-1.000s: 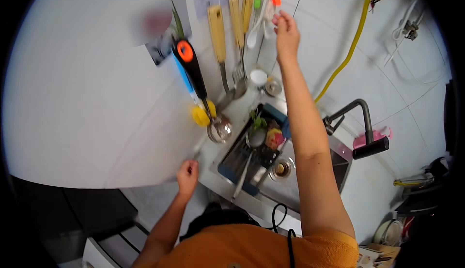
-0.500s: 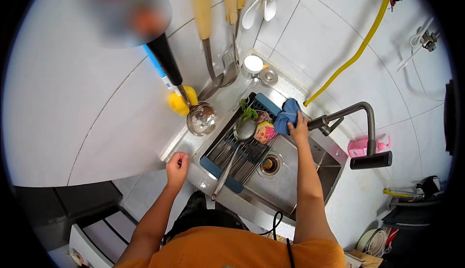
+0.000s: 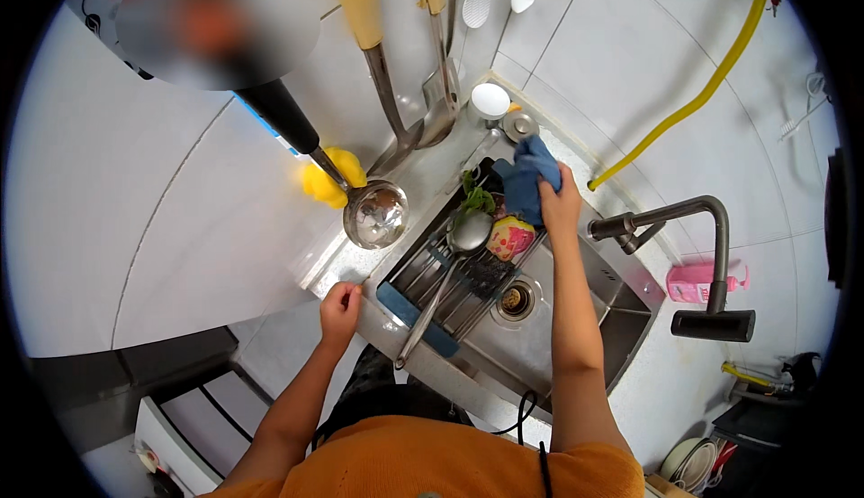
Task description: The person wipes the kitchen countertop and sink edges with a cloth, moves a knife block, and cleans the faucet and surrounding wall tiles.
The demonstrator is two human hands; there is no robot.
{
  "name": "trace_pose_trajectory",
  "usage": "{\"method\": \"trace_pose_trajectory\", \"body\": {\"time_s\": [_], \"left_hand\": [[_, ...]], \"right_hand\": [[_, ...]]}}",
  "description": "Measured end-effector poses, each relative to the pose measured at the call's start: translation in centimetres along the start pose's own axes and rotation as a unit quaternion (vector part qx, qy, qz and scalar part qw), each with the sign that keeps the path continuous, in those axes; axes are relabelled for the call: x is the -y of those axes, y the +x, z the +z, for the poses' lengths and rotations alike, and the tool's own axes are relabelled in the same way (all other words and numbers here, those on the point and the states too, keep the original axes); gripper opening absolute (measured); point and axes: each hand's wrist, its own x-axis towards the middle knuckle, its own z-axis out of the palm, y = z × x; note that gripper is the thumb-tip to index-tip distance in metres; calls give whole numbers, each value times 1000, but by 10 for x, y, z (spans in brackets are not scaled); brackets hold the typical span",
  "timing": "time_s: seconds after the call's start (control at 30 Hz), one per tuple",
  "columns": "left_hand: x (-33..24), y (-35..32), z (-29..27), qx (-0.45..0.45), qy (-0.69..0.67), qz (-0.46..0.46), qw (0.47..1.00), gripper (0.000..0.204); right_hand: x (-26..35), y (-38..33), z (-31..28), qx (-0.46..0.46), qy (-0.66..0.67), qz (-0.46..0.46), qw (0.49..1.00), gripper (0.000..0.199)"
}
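My right hand [image 3: 562, 203] grips a crumpled blue cloth [image 3: 529, 179] at the far side of the sink [image 3: 585, 269], left of the faucet. The cloth covers part of the blue-ended drain rack [image 3: 432, 334]. On that rack lie a long-handled metal ladle [image 3: 470, 232], green leaves [image 3: 477, 197], a pink and yellow patterned sponge or cloth [image 3: 510, 238] and a dark scouring pad [image 3: 490, 275]. My left hand [image 3: 340, 311] is closed in a loose fist by the counter's left front edge, with nothing visible in it.
A dark faucet [image 3: 711, 219] arches over the right side. Another ladle [image 3: 375, 215], a yellow object [image 3: 333, 177] and wooden-handled utensils [image 3: 358, 3] hang on the left. Behind stand a white-topped jar [image 3: 489, 102] and metal lid [image 3: 520, 126]; a pink pump bottle [image 3: 697, 282] is right.
My right hand has carried the blue cloth away from the faucet base, farther back and left toward the metal lid. My left fist stays by the counter edge. The view has shifted slightly.
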Motion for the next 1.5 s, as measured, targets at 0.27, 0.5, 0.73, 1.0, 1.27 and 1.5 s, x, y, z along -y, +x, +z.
{"method": "trace_pose_trajectory", "body": {"time_s": [0.27, 0.5, 0.73, 1.0, 1.27, 1.5], "left_hand": [[-5, 8, -11, -19, -56, -21, 998, 16], [8, 7, -28, -45, -49, -40, 997, 13], [19, -2, -44, -76, -16, -49, 996, 15], [31, -8, -55, -111, -102, -98, 984, 18], [41, -20, -70, -117, -83, -95, 985, 20], [47, -36, -84, -136, -7, -107, 985, 17]], "right_hand": [[42, 32, 148, 59, 15, -116, 991, 59], [26, 58, 197, 137, -138, -72, 978, 56], [25, -26, 220, 143, -286, -176, 931, 31], [110, -200, 177, 215, -193, -341, 895, 20], [89, -178, 155, 291, 144, -109, 940, 32], [56, -23, 148, 26, 22, -152, 988, 31]]}}
